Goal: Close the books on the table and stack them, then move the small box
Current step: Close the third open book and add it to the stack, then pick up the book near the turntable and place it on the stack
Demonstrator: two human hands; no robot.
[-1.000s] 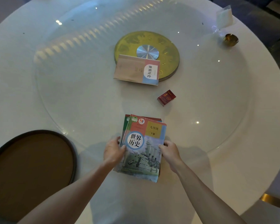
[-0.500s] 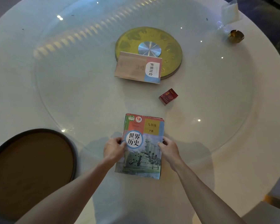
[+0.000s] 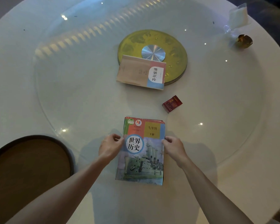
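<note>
White and round, the table (image 3: 39,97) fills almost the whole frame, with a glass turntable (image 3: 233,110) laid over its middle and a gold hub disc (image 3: 173,46) at upper centre.

Your left hand (image 3: 109,147) sits at the left edge of the book stack (image 3: 142,152), low in the centre of the frame. Its fingers are curled together against that edge, touching the top cover. Your right hand (image 3: 172,147) mirrors it at the right edge, fingers bent and pressed to the side of the stack. Whether either hand actually clamps the books or only rests against them cannot be told from this angle.

The stack lies flat and closed. Its top cover shows a warship and a white circle with Chinese characters. Edges of at least one more book show beneath it along the upper and left sides.

A third book (image 3: 141,71), also closed, lies apart from the stack at upper centre. Its far right corner overlaps the gold hub disc. Its cover is tan with a pink and blue panel.

The small red box (image 3: 172,103) sits between the two, right of centre, near the stack's upper right corner but not touching it.

A dark-rimmed brown tray (image 3: 23,175) occupies the lower left of the frame. At the upper right, a clear packet (image 3: 238,15) and a small brass-coloured object (image 3: 244,40) stand near the table's rim.
</note>
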